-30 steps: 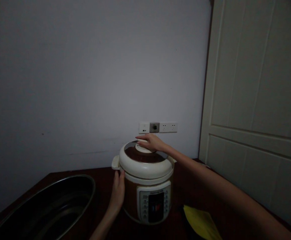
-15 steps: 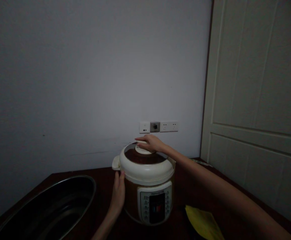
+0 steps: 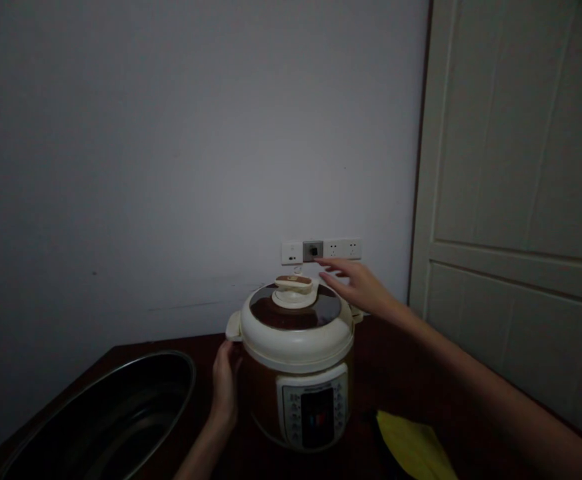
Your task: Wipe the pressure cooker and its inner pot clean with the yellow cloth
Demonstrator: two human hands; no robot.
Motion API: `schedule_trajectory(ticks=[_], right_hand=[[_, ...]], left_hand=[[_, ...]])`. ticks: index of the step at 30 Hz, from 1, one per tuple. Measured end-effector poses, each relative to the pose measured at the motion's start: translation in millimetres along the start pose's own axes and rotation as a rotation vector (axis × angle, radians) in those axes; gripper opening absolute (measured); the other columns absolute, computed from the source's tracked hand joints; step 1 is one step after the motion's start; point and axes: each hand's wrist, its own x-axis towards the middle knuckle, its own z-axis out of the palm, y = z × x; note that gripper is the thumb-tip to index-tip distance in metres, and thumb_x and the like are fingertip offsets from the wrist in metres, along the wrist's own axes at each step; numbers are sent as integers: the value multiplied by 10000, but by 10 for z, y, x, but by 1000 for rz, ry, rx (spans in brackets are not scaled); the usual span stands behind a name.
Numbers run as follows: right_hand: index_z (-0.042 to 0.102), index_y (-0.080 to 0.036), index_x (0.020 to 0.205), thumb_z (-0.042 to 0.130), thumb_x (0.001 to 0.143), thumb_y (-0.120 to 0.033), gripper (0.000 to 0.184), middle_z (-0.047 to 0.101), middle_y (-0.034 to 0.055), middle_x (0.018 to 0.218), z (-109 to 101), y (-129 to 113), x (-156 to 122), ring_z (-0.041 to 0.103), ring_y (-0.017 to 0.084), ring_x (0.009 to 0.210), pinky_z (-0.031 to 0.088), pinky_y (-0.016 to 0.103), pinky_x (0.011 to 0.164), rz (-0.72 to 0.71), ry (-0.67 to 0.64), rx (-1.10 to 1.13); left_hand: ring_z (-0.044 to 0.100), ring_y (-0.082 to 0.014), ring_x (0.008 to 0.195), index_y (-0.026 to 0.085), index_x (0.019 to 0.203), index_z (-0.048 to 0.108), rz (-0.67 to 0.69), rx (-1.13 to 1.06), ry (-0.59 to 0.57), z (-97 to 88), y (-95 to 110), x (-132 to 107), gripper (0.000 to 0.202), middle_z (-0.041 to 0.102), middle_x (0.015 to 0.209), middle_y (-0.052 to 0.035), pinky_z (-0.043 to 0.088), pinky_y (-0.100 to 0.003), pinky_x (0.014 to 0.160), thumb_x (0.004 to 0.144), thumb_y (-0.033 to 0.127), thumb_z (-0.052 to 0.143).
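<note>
A cream and brown electric pressure cooker (image 3: 298, 363) stands on a dark wooden table (image 3: 391, 373), its lid (image 3: 295, 323) on and a knob handle (image 3: 294, 288) on top. My left hand (image 3: 225, 387) rests flat against the cooker's left side, just under the small side handle, with the fingers stretched upward. My right hand (image 3: 358, 285) hovers open to the right of the lid knob, fingers spread and holding nothing, close to the lid's far right edge.
A large dark metal basin (image 3: 105, 417) sits at the left of the table. A yellow object (image 3: 415, 447) lies at the front right. A wall socket strip (image 3: 321, 251) is behind the cooker. A pale door (image 3: 515, 200) fills the right.
My right hand has lifted off the lid knob and moved to the right, leaving the knob uncovered. My left hand has slid slightly left on the cooker's side.
</note>
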Motion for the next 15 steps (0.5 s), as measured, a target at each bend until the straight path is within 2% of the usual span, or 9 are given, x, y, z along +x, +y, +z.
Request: schedule_trajectory(ticks=[2, 4, 7, 9, 12, 15], right_hand=[[649, -192, 1050, 432, 868, -389, 345, 690, 68, 1004, -203, 112, -449, 650, 189, 858, 513, 320, 758, 166, 26, 10], [688, -199, 946, 418, 860, -407, 351, 705, 71, 959, -294, 294, -996, 657, 216, 848, 502, 351, 782, 318, -87, -103], [699, -197, 972, 438, 817, -469, 407, 695, 92, 1007, -221, 623, -1835, 645, 275, 924, 479, 408, 847, 588, -269, -274], [677, -174, 1058, 456, 772, -570, 536, 658, 126, 1098, -90, 801, -2292, 612, 316, 1005, 460, 442, 884, 733, -393, -325], [583, -114, 1213, 447, 715, -670, 758, 546, 179, 1252, 129, 939, -2722, 539, 349, 1118, 406, 466, 956, 884, -546, -328], [495, -76, 1294, 485, 697, -616, 805, 474, 187, 1321, 337, 989, -2882, 464, 331, 1206, 356, 438, 1010, 912, -632, -244]], left_hand=[[611, -204, 958, 174, 979, 582, -64, -65, 82, -55, 33, 73, 389, 639, 1028, -77, 458, -367, 870, 740, 448, 442], [602, -195, 946, 177, 1004, 554, -52, -41, 172, -107, 80, 142, 382, 617, 1033, -75, 449, -373, 877, 726, 421, 460], [544, -223, 1042, 177, 1039, 527, 125, 74, 238, -144, 194, 220, 396, 568, 1111, -88, 392, -411, 949, 708, 393, 505], [505, -239, 1098, 178, 1028, 529, 266, 143, 252, -118, 302, 254, 387, 547, 1145, -91, 354, -423, 986, 701, 384, 526], [495, -241, 1109, 188, 1014, 539, 404, 218, 225, 1, 466, 304, 363, 555, 1133, -81, 340, -418, 999, 701, 373, 531], [495, -249, 1112, 188, 1025, 544, 444, 324, 162, 157, 571, 387, 376, 553, 1134, -88, 348, -416, 992, 695, 369, 521]])
